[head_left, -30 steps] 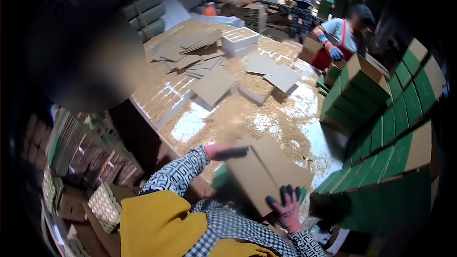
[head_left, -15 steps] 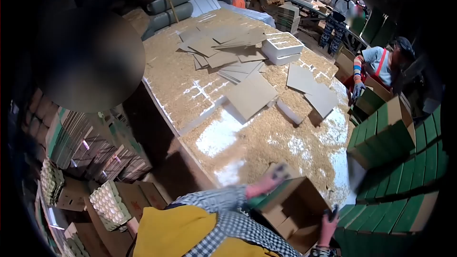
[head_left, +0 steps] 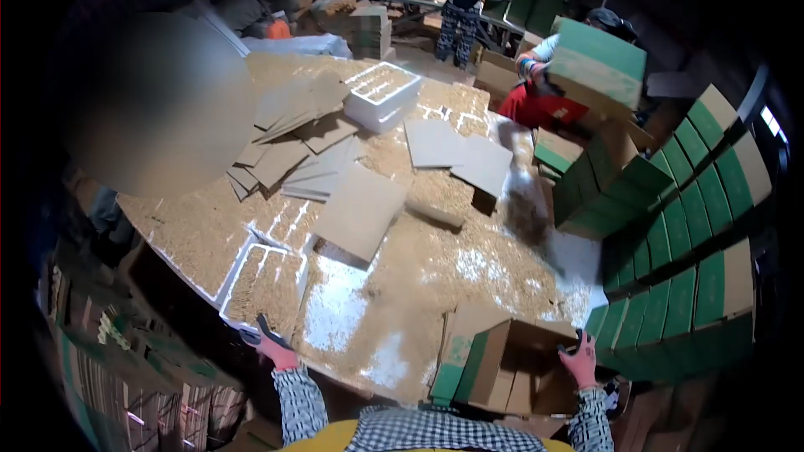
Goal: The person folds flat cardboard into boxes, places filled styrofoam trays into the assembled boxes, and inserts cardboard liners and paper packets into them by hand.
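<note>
At the near edge of the counter [head_left: 339, 305], right of centre: open carton [head_left: 512, 368], mouth up, inside visible. Right hand [head_left: 579, 360], pink glove with dark fingertips, is at the carton's right rim; can't tell if its grip is pinching the wall or just resting there. Left hand [head_left: 272, 347] is well apart from the carton, beside the near side of a white foam box [head_left: 239, 282] filled with tan loose fill; grip spread, thumb away from fingers. Can't tell if it touches the box. Same fill lies across the counter. Brown sheet [head_left: 360, 213] and grey sheets [head_left: 440, 144] mid-counter, more white boxes [head_left: 374, 113] stacked behind. Green cartons [head_left: 662, 318] lined up right. Far right, co-worker [head_left: 536, 105] in red apron, partly hidden behind a raised green carton [head_left: 599, 59].
</note>
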Demonstrator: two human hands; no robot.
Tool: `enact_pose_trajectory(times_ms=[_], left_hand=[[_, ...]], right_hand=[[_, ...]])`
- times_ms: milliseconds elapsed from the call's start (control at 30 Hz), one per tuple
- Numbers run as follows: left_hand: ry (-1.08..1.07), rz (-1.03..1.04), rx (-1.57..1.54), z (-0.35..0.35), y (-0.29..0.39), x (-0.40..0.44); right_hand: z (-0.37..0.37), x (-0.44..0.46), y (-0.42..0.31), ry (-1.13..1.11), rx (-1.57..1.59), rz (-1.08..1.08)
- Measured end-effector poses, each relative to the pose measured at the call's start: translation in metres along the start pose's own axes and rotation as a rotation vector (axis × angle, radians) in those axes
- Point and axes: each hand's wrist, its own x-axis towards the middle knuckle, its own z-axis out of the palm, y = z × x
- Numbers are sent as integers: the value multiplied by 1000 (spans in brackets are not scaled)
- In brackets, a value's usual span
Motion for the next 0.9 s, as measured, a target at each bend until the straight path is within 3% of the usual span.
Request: enact_pose_trajectory(times_ms=[67,100,167,233,267,333,367,400,433,467,533,567,600,633,667,700,733,800,867,900], left_hand=[[-52,-141,-166,-11,8,0],[37,-86,-77,5,27,-19],[-141,180,326,-11,25,-33],[-408,20,253,-5,43,-69],[-543,-283,-12,15,67,-101],[-659,-471,-117,38,62,-149],[-853,-474,-40,49,59,-179],[-1133,-202,42,56,46,-210],[-1321,460,314,66,39,-242],[-1412,51,250,82,45,-278],[-1234,-810,111,116,57,-351],[-1345,-769,101,119,54,-372],[-1569,-442,297,118,41,-383],[-1628,-401,391,118,32,-379],[-1660,-257,280,116,24,-382],[-1679,-111,169,116,22,-386],[-1797,183,80,117,22,-382],[-1619,834,641,113,14,-380],[-1523,412,624,98,-11,-386],[-1456,106,515,92,-15,-390]], right_hand=[[18,4,28,72,-49,-100],[20,3,29,135,-24,-193],[-1,-3,13,231,31,-334],[-27,-3,-9,293,94,-444],[-32,-6,-9,306,129,-499],[-30,-7,0,357,294,-529],[-26,-6,4,343,415,-486],[-23,-7,13,301,432,-482],[-24,-9,20,134,820,-341],[-23,-13,24,-45,1198,-184],[-42,-13,-3,-15,1964,52],[-58,-31,5,-75,1833,111],[-60,-33,21,-138,1579,-2],[-61,-36,36,-168,1303,-122],[-63,-38,51,-171,1054,-240],[-79,-49,35,-88,1179,-54],[-103,-66,27,-43,1254,90],[-140,-102,22,41,1370,322],[-145,-140,50,9,1368,504],[-144,-149,37,36,1440,453]])
